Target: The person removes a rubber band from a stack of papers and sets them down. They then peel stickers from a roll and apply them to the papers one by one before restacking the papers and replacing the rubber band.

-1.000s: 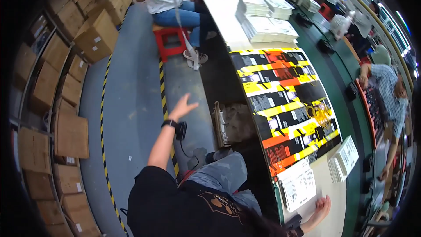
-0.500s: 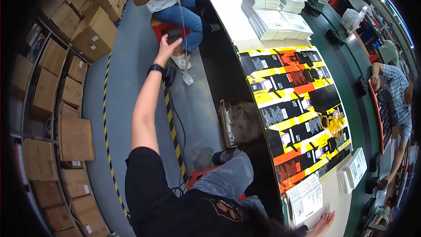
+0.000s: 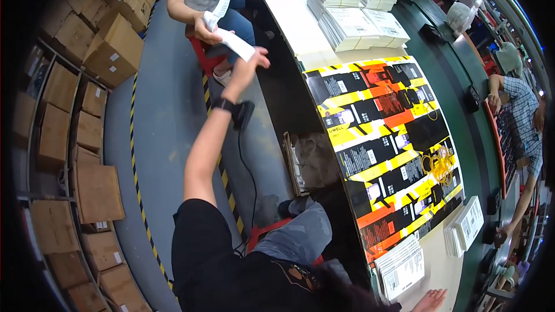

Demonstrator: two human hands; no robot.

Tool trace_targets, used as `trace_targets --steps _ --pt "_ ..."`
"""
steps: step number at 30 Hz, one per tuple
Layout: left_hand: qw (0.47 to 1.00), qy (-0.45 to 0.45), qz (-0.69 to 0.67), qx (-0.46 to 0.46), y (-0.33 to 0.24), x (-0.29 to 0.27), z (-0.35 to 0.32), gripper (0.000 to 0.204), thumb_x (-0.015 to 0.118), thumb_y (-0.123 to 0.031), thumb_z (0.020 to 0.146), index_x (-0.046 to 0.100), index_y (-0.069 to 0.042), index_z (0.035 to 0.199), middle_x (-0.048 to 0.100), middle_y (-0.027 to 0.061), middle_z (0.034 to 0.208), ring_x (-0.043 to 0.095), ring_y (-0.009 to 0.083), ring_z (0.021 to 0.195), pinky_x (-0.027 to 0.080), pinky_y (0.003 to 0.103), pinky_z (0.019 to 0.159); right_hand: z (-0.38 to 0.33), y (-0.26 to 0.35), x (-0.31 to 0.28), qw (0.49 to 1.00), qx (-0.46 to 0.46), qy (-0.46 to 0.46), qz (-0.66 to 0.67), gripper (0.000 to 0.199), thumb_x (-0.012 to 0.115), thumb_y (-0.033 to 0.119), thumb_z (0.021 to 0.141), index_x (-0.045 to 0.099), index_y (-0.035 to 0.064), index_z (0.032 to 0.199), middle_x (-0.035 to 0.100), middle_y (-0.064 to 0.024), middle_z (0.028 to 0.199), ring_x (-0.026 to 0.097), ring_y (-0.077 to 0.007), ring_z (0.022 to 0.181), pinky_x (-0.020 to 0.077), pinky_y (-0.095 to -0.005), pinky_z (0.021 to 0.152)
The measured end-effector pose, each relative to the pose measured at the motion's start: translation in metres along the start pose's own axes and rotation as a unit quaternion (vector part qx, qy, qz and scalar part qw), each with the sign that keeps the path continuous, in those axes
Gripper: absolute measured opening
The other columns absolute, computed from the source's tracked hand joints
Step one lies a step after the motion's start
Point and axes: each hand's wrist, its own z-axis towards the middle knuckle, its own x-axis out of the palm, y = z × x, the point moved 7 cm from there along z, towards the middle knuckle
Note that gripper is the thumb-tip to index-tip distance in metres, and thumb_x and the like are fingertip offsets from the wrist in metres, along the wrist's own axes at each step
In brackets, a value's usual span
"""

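My left hand (image 3: 247, 68) reaches far forward over the aisle. Its fingers close at the lower end of a white paper strip (image 3: 238, 45) with printing on its upper part. A seated person's hand (image 3: 207, 28) holds the same strip higher up. On my left wrist, a black band carries a dark device (image 3: 244, 114) with a cable hanging from it. Flat on the table at the lower right rests my right hand (image 3: 430, 300), fingers stretched and holding nothing. Beside it lies a stack of white printed sheets (image 3: 400, 268).
The table has a yellow, black and orange printed cover (image 3: 376, 158) with yellow rubber bands (image 3: 439, 164) on it. Banded paper stacks (image 3: 341, 26) stand at its far end. Cardboard boxes (image 3: 95, 188) fill left shelves. A person in a checked shirt (image 3: 520, 104) works beyond the green conveyor (image 3: 471, 133).
My left hand has moved right and met the paper strip. The other person's hand has lowered the strip toward me. My right hand has shifted slightly down along the table.
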Motion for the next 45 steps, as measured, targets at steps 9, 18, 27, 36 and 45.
trace_targets --steps 9,18,27,36,45 --pt "0.957 0.123 0.258 -0.057 -0.111 0.079 -0.132 0.026 0.04 -0.019 0.091 0.053 -0.003 0.108 0.063 0.007 0.084 0.058 0.0174 0.082 0.044 0.032 0.074 -0.053 0.061 0.182 0.953 -0.115 0.273 0.054 0.015 0.045 0.014 0.086 0.049 0.0003 0.09 0.046 -0.0075 0.073 0.044 -0.0167 0.067 0.0357 -0.0272 0.061" --pt "0.92 0.235 -0.3 -0.095 -0.258 0.195 -0.261 0.032 0.034 -0.018 0.093 0.049 0.002 0.114 0.053 0.0112 0.114 0.047 0.0191 0.108 0.033 0.031 0.093 -0.112 -0.023 0.388 0.895 0.003 0.391 -0.216 0.067 0.063 0.005 0.069 0.032 -0.0034 0.128 0.036 -0.0189 0.13 0.04 -0.028 0.117 0.0315 -0.0365 0.097" --pt "0.921 0.362 -0.076 0.121 -0.315 0.235 -0.324 0.036 0.043 -0.004 0.084 0.046 -0.002 0.12 0.046 0.0123 0.124 0.037 0.0311 0.12 0.027 0.038 0.098 -0.144 -0.053 0.344 0.859 -0.017 0.442 -0.258 0.06 0.061 0.005 0.075 0.032 0.0012 0.128 0.033 -0.0171 0.131 0.037 -0.0267 0.118 0.0309 -0.0334 0.096" --pt "0.871 0.407 -0.274 -0.034 -0.334 0.228 -0.315 0.039 0.046 -0.013 0.086 0.042 -0.001 0.124 0.042 0.0138 0.127 0.036 0.0294 0.121 0.028 0.039 0.097 -0.171 -0.071 0.313 0.877 -0.003 0.419 -0.234 0.039 0.06 0.002 0.076 0.045 -0.001 0.111 0.046 -0.0138 0.113 0.046 -0.0208 0.102 0.0363 -0.0291 0.084" --pt "0.892 0.42 0.098 0.138 -0.253 0.159 -0.318 0.075 0.07 -0.04 0.067 0.04 -0.003 0.126 0.041 0.0185 0.126 0.034 0.0318 0.121 0.025 0.04 0.101 -0.137 -0.096 0.369 0.881 -0.026 0.429 -0.199 0.021 0.06 0.0 0.077 0.055 -0.003 0.097 0.057 -0.0107 0.098 0.053 -0.0156 0.087 0.0411 -0.0253 0.074"
